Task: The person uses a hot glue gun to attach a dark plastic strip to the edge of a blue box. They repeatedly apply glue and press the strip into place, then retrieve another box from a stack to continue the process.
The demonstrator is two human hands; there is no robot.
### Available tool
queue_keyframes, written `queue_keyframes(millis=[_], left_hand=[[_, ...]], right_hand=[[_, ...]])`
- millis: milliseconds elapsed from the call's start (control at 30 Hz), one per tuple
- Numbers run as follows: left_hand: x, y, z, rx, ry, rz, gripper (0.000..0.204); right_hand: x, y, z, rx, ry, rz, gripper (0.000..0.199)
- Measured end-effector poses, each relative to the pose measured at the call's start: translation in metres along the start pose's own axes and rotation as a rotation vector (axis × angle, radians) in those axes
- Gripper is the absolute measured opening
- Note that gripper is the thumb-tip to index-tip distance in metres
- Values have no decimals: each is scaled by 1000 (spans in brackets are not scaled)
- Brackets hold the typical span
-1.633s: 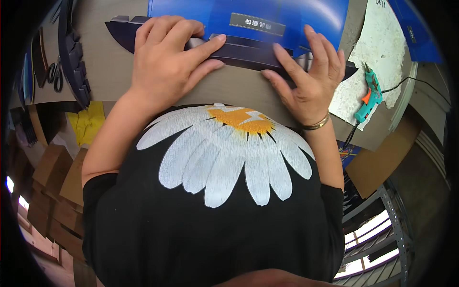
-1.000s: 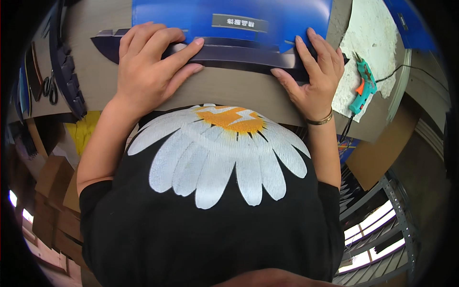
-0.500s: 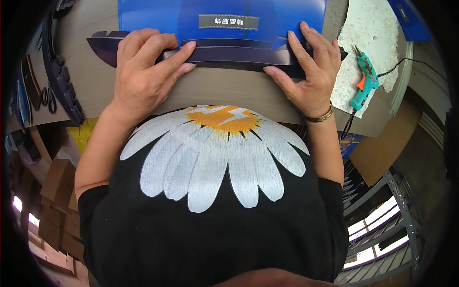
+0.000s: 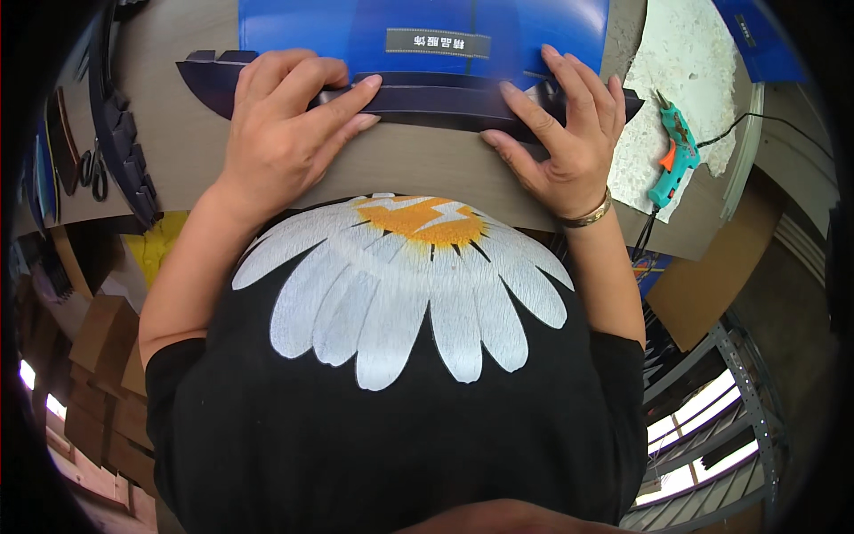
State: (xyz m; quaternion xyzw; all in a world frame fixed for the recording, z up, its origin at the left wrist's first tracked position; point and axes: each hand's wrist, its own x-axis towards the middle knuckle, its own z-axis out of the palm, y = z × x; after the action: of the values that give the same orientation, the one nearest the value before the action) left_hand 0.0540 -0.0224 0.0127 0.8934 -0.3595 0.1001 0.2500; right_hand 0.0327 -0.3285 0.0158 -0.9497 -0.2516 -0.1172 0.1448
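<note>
Tabletop [image 4: 427, 169] — both hands, left hand [image 4: 285, 133] and right hand [image 4: 565, 133], spread flat on blue sheet [image 4: 427, 27] — top cut off.

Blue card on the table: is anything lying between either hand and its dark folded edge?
Nothing visible does. The left hand and the right hand both press directly on the dark flap along the near edge of the blue card. The glue gun lies off to the right, clear of both hands.

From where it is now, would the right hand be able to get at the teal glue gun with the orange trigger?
Probably yes. The right hand presses the blue printed cardboard sheet, and the teal glue gun lies just to its right with nothing between them.
</note>
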Motion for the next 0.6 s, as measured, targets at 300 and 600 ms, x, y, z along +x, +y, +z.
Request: queue_keyframes(millis=[300,600], left_hand=[[-5,-5,-23,-11,-159,31,60],[4,-12,-67,93,-461,98,49]], right_hand=[[-2,-4,-1,128,-26,-62,44],[11,-14,-11,281,-93,-187,34]])
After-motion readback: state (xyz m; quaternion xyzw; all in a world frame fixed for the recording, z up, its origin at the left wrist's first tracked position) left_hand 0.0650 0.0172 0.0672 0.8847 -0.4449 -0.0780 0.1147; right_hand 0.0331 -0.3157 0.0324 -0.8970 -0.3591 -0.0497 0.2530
